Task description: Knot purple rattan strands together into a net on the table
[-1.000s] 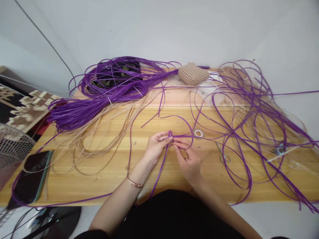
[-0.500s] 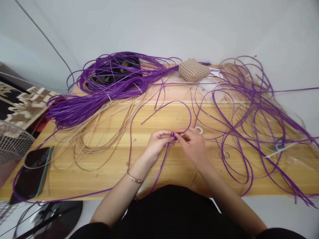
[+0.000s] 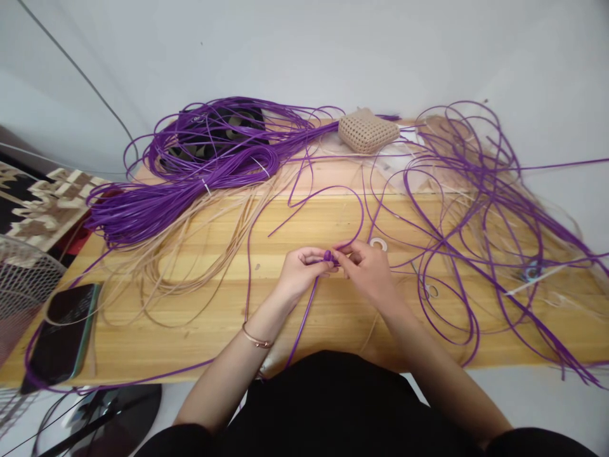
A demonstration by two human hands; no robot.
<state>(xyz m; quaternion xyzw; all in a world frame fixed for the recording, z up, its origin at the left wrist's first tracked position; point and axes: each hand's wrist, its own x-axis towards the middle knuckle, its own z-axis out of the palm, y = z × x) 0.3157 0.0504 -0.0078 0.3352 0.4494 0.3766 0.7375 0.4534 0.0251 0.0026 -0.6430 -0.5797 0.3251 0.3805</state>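
Over the middle of the table, my left hand (image 3: 304, 270) pinches a small purple knot (image 3: 328, 256) of plastic weaving cord between thumb and fingers. My right hand (image 3: 364, 266) meets it from the other side, its thumb and forefinger closed on the purple cord (image 3: 362, 219) right at the knot. From there the cord arcs up and loops back to a loose end on the wood. Another length (image 3: 303, 320) runs down from the knot toward my body. My fingers partly hide how the knot is wound.
A tied purple cord bundle (image 3: 157, 206) and beige strands (image 3: 209, 254) lie left, with a phone (image 3: 61, 333) near the edge. A beige woven piece (image 3: 368, 131) stands at the back. Right are tangled purple cords (image 3: 476, 317), small scissors (image 3: 431, 291) and a white tape ring (image 3: 379, 244).
Both hands remain at the knot, with only slight shifts of the fingers. The cord loop above them has moved a little, and the whole view has tilted slightly.
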